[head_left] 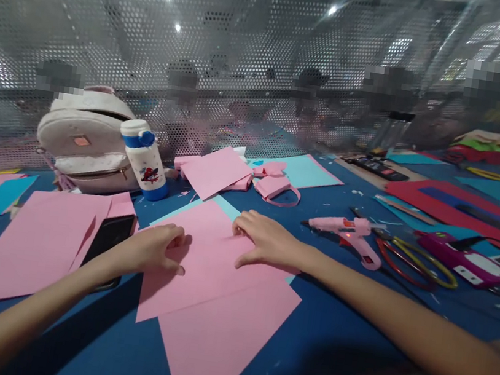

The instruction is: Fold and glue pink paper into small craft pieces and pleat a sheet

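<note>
Both of my hands are over a pink paper sheet (200, 280) in the middle of the table. At its left side is my left hand (155, 249), the fingers bent and the thumb held apart, with nothing visible between them. My right hand (265, 239) rests on the sheet's right part, fingers curved and thumb spread away. A second pink sheet (224, 339) sticks out from underneath toward the front, and light blue paper (228, 207) shows behind. A black phone (106, 245) lies beside my left wrist, partly covered by my forearm.
Right of my hand lie a pink glue gun (349, 229), scissors (411, 260) and a purple device (465, 261). A white backpack (89, 143) and a bottle (144, 160) stand at the back left. A small pink paper bag (273, 184) sits before the perforated metal screen (260, 46).
</note>
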`<state>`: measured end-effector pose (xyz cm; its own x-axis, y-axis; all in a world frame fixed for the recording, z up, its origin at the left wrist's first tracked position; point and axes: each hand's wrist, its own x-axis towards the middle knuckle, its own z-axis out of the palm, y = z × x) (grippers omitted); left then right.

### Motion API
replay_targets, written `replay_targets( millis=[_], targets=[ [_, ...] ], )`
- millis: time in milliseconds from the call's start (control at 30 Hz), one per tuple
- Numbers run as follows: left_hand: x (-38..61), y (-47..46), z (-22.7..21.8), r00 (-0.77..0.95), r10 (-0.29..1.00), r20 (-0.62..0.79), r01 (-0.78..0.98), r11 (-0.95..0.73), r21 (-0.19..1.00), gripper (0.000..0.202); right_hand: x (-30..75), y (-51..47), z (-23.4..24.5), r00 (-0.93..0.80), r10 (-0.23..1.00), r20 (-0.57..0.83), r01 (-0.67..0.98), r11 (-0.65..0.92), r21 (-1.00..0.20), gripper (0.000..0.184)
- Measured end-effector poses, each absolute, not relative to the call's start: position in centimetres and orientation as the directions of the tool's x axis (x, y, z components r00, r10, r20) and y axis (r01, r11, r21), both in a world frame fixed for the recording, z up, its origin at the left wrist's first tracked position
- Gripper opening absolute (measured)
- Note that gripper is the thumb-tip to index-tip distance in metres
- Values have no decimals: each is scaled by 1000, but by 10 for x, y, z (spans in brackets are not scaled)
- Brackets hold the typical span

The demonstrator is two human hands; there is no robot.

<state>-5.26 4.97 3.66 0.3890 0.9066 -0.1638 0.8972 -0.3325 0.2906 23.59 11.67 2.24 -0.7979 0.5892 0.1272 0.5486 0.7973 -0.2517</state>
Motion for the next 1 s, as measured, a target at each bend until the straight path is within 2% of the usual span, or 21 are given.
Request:
replay_targets(
  millis=[200, 333, 467, 600, 700, 800, 900, 1000],
  targets=[
    [-44, 27, 40, 353, 928, -115, 927, -331, 177, 34, 237, 112, 24, -822, 559, 104, 538, 824, -178, 44],
    [-37, 7, 36, 337, 938, -77, 940, -332, 73, 36, 237, 111, 24, -840, 520, 154, 500, 852, -153, 44],
    [-32, -2, 33, 341, 940, -4, 940, -341, -10, 43, 237, 111, 24, -815, 535, 222, 509, 845, -166, 20],
    [-37, 1, 41, 236, 970, 63, 960, -243, 139, 39, 236, 110, 32, -778, 563, 278, 536, 826, -173, 6],
    [-46, 5, 56, 141, 974, 176, 938, -189, 291, 31, 238, 105, 47, -757, 535, 374, 533, 838, -119, 9],
    [-54, 3, 77, 113, 944, 310, 830, -261, 493, 21, 245, 96, 68, -719, 483, 501, 521, 851, -72, 13],
    [-61, -1, 93, 2, 943, 332, 708, -236, 666, 21, 253, 87, 88, -616, 530, 583, 553, 818, -159, 12],
    [-66, -5, 97, -105, 978, 178, 589, -83, 804, 34, 260, 82, 104, -537, 600, 593, 510, 791, -338, 8]
  ],
)
